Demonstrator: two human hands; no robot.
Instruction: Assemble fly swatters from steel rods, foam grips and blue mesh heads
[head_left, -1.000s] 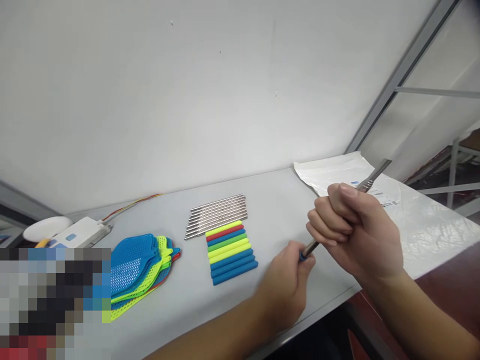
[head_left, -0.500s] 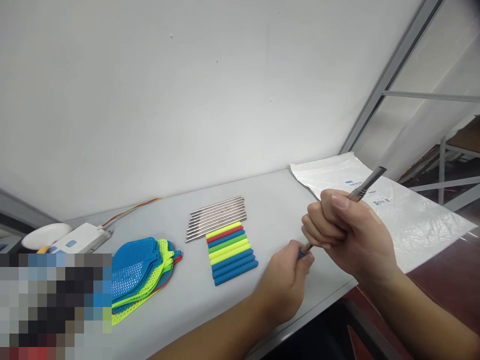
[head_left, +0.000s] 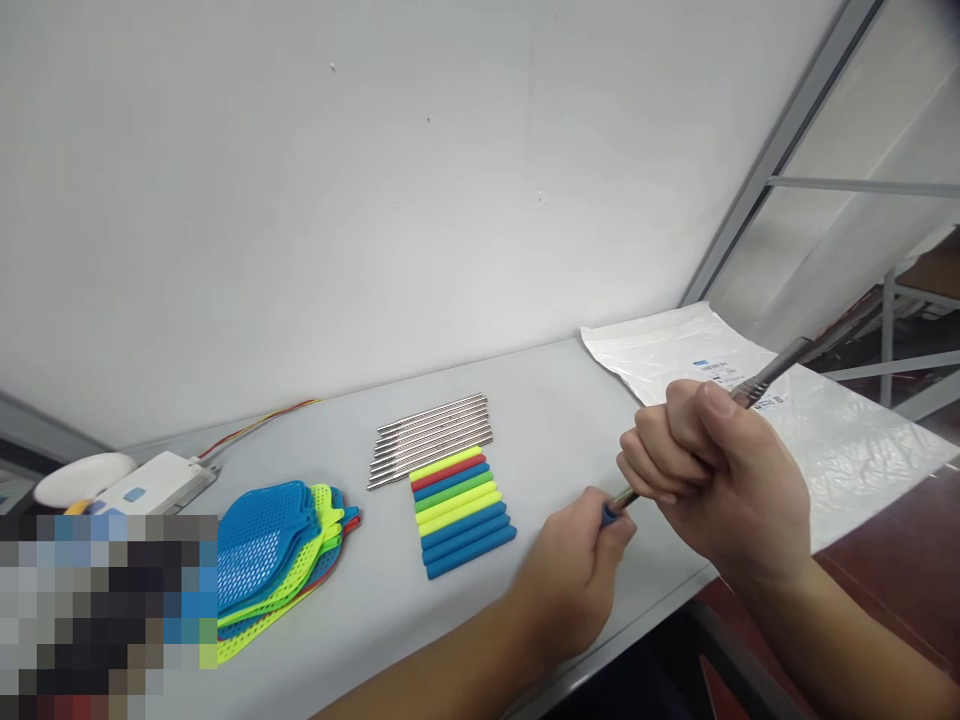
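Fingers wrapped round a metal telescopic rod (head_left: 776, 370), my right hand (head_left: 724, 480) is closed in a fist, and the rod's thicker end sticks out past the thumb. My left hand (head_left: 574, 570) is closed on a blue handle tube (head_left: 610, 514), of which only the rim shows. The rod's thin end runs into that tube's opening; how deep is hidden. To the left of my hands lies a row of coloured handle tubes (head_left: 463, 512) in yellow, red, blue and green. Behind them several silver rods (head_left: 431, 440) lie side by side.
Blue, yellow-green and red fly swatter heads (head_left: 259, 545) are stacked on the grey table (head_left: 360, 630) at left. A white device (head_left: 154, 490) with thin wires and a white round object (head_left: 86, 480) sit beyond. A white plastic mailer (head_left: 862, 450) overhangs the right edge.
Both hands have shifted a little to the right, carrying the rod and blue handle tube along. The rod stays at the tube's opening. The camera view has moved slightly.
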